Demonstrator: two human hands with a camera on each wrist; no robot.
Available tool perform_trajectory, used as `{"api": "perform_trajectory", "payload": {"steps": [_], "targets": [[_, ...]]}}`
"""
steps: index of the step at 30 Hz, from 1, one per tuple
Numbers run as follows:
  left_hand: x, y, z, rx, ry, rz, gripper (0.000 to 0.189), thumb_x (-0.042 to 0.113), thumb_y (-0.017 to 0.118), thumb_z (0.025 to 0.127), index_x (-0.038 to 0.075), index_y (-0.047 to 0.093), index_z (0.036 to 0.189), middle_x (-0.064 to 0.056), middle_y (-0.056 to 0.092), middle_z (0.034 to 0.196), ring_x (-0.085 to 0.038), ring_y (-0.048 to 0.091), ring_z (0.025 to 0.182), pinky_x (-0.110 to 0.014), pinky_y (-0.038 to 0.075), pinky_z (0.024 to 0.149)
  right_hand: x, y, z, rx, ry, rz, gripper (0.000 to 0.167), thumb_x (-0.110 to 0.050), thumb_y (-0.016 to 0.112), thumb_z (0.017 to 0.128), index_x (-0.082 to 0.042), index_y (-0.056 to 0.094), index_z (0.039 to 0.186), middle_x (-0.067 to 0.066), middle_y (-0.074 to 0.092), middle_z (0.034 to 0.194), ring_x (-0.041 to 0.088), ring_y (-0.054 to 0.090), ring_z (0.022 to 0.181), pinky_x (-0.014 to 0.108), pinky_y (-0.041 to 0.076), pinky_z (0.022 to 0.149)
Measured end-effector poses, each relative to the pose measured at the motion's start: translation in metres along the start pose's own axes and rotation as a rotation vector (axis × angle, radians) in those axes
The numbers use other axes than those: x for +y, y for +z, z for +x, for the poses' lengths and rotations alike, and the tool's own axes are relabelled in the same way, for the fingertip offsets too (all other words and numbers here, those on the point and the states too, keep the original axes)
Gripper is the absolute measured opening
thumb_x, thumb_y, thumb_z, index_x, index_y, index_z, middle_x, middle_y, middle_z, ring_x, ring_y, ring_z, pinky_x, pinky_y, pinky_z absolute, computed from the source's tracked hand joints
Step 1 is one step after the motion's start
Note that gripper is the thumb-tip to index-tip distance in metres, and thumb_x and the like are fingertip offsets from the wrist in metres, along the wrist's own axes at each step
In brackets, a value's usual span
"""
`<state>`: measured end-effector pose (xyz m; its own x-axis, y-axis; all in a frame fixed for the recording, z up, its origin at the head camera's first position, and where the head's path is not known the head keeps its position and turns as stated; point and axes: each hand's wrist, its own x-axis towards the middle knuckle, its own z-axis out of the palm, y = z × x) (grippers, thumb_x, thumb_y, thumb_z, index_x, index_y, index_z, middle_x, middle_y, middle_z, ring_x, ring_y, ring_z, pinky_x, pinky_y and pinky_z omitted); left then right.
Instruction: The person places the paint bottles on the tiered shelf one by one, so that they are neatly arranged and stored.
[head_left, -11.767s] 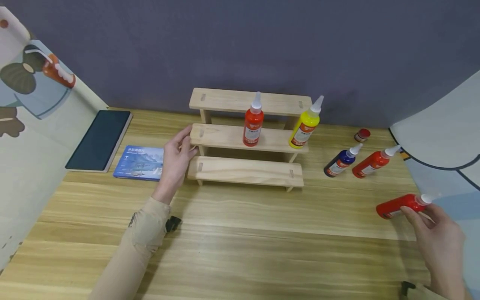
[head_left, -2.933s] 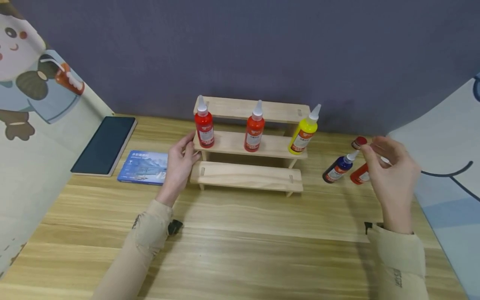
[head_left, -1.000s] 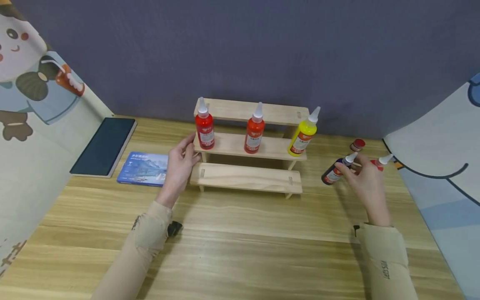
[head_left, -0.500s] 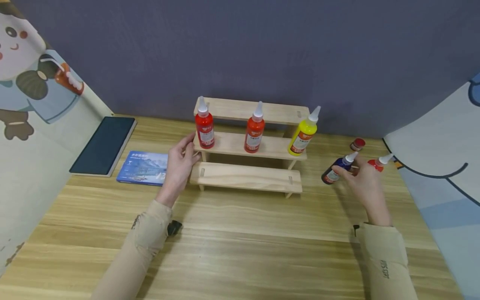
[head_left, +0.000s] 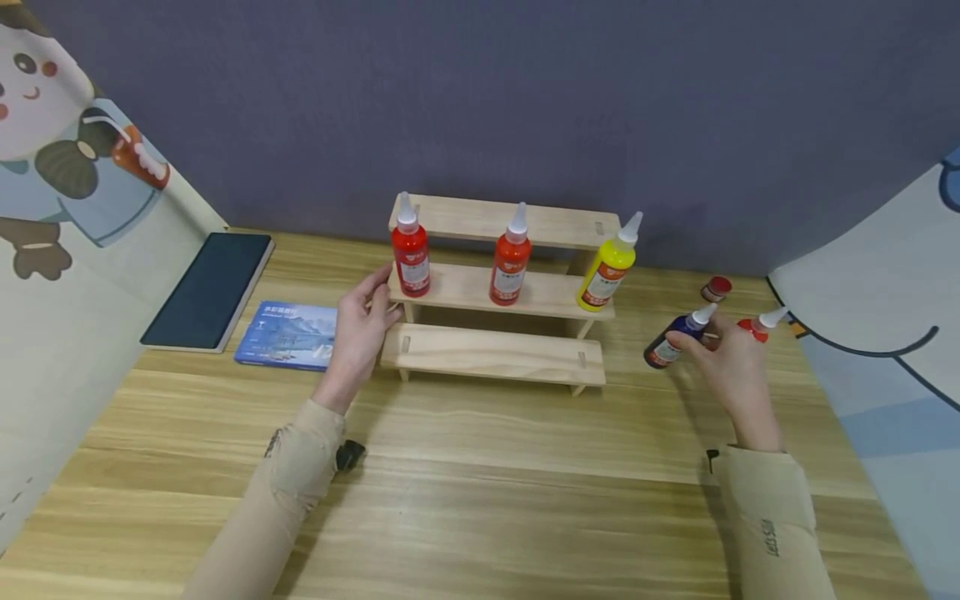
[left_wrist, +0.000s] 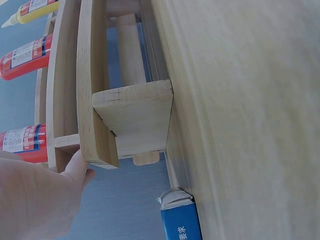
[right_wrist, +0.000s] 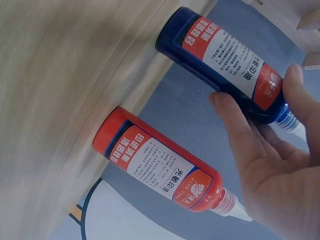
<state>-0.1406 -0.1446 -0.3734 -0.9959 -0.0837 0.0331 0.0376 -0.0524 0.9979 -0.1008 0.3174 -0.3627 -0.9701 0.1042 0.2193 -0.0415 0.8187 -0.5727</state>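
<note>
My left hand grips the left end of the middle tier of a pale wooden three-tier stand. On that tier stand a red ink bottle at the left, another red ink bottle in the middle and a yellow ink bottle at the right. Right of the stand, my right hand holds a dark blue ink bottle below its white nozzle, thumb and fingers round its upper body. Close beside it a third red ink bottle stands upright, mostly hidden by my hand in the head view.
A small red-lidded jar sits behind the right-hand bottles. To the left of the stand lie a blue box with a mountain picture and a dark-covered book. A dark grey wall rises behind the table.
The red bottle once in my right hand now stands at the left of the middle tier. My right hand has since moved onto the blue bottle. In the last second almost nothing moves.
</note>
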Motion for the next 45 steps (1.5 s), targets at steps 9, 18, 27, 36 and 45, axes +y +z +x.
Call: {"api": "perform_trajectory", "payload": {"steps": [9,18,27,36,45], "targets": [[0.000,0.001,-0.001,-0.001,-0.007,0.001,0.046,0.006,0.037,0.117,-0.006,0.040,0.161,-0.022,0.037,0.168,-0.037,0.049,0.146,-0.037,0.053,0.115,0.000,0.000,-0.001,0.009,0.001,0.005,0.036,-0.014,0.078,0.101,0.015,0.064,0.117,0.039,0.070,0.112,0.056,0.070,0.105,0.062,0.062,0.082],[0.000,0.001,0.000,0.005,-0.008,0.005,0.046,0.006,0.037,0.117,-0.006,0.040,0.161,-0.023,0.038,0.167,-0.038,0.050,0.145,-0.036,0.054,0.114,-0.006,-0.004,-0.001,0.038,-0.033,0.019,0.038,-0.012,0.080,0.099,0.015,0.064,0.121,0.039,0.070,0.114,0.056,0.070,0.104,0.054,0.060,0.081],[-0.001,0.000,0.000,-0.001,-0.014,0.002,0.046,0.007,0.037,0.117,-0.005,0.040,0.161,-0.022,0.036,0.168,-0.036,0.047,0.147,-0.036,0.053,0.115,-0.019,-0.009,-0.004,0.046,-0.029,0.020,0.043,-0.013,0.081,0.099,0.016,0.063,0.125,0.040,0.068,0.117,0.057,0.069,0.107,0.060,0.057,0.086],[-0.001,0.000,0.000,-0.001,-0.016,0.004,0.046,0.007,0.037,0.117,-0.005,0.040,0.161,-0.023,0.036,0.168,-0.035,0.046,0.148,-0.036,0.053,0.115,-0.034,-0.014,-0.008,0.053,-0.062,0.003,0.043,-0.014,0.083,0.097,0.015,0.065,0.123,0.039,0.070,0.115,0.057,0.070,0.106,0.069,0.058,0.087],[0.001,0.000,0.000,0.002,-0.018,-0.001,0.046,0.007,0.037,0.117,-0.005,0.040,0.161,-0.023,0.037,0.168,-0.037,0.048,0.146,-0.035,0.054,0.114,-0.055,-0.016,-0.014,0.017,-0.053,0.020,0.045,-0.017,0.084,0.097,0.012,0.065,0.126,0.036,0.072,0.115,0.054,0.071,0.107,0.063,0.060,0.086]]}}
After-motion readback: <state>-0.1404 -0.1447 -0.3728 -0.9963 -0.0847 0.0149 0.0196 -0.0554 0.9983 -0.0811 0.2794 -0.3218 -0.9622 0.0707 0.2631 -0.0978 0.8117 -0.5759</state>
